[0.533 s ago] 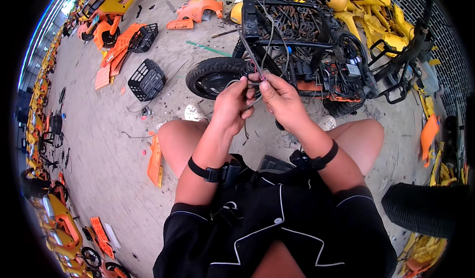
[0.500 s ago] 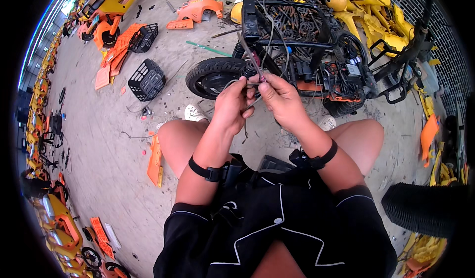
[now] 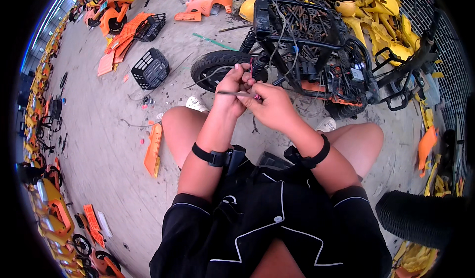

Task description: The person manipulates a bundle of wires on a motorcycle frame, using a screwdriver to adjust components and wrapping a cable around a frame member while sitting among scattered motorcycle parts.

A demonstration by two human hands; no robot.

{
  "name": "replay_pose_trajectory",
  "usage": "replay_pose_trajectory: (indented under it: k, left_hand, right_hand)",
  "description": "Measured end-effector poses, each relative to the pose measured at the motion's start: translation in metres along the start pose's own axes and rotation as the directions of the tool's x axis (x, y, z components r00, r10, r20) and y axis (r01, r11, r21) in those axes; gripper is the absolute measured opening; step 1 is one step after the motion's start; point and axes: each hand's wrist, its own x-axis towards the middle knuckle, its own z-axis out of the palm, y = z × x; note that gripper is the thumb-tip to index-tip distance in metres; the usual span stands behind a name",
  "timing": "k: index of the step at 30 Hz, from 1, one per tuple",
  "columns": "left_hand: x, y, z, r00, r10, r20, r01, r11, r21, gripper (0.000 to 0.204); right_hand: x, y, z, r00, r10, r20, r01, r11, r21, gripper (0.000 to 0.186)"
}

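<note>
My left hand (image 3: 233, 89) is closed, its fingers curled round thin cable in front of the scooter's rear wheel. Thumb and fingers of my right hand (image 3: 273, 105) pinch a dark grey cable (image 3: 232, 93), whose end sticks out to the left across my left palm. A bit of pinkish wire shows beside the right thumb. One thin red wire (image 3: 252, 66) rises above the hands. Behind them stands the stripped black scooter frame (image 3: 316, 45) with its black tyre (image 3: 202, 69) and a shock absorber. My fingers hide part of the cable.
Black plastic baskets (image 3: 151, 69) and orange body panels (image 3: 154, 149) lie on the concrete floor at left. Yellow panels (image 3: 381, 35) are piled behind the frame. A dark ribbed object (image 3: 410, 221) stands at lower right. Scooters line the far left.
The cable end has swung from pointing up and away to pointing left across my left hand. My right hand has turned inward and lowered slightly. The view has shifted a little.
</note>
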Motion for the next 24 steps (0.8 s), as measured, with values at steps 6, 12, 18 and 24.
replay_pose_trajectory:
  k: [6,12,18,24]
  left_hand:
    - [0.008,0.018,-0.01,0.997,-0.039,-0.063,0.031,0.991,-0.127,0.024]
    - [0.007,0.033,-0.016,0.988,-0.067,-0.139,0.051,0.992,-0.119,0.019]
    - [0.009,0.053,-0.015,0.986,-0.069,-0.151,0.054,0.993,-0.101,0.016]
    - [0.009,0.072,0.002,0.984,-0.007,-0.177,0.013,0.999,0.031,0.014]
  right_hand:
    - [0.005,-0.008,0.015,0.978,-0.181,-0.104,0.158,0.967,-0.201,0.029]
    - [0.003,-0.005,0.027,0.921,-0.355,-0.162,0.308,0.915,-0.26,0.025]
    - [0.0,-0.008,0.028,0.861,-0.47,-0.194,0.431,0.877,-0.211,0.027]
    - [-0.004,-0.016,0.013,0.808,-0.565,-0.169,0.526,0.82,-0.227,0.029]
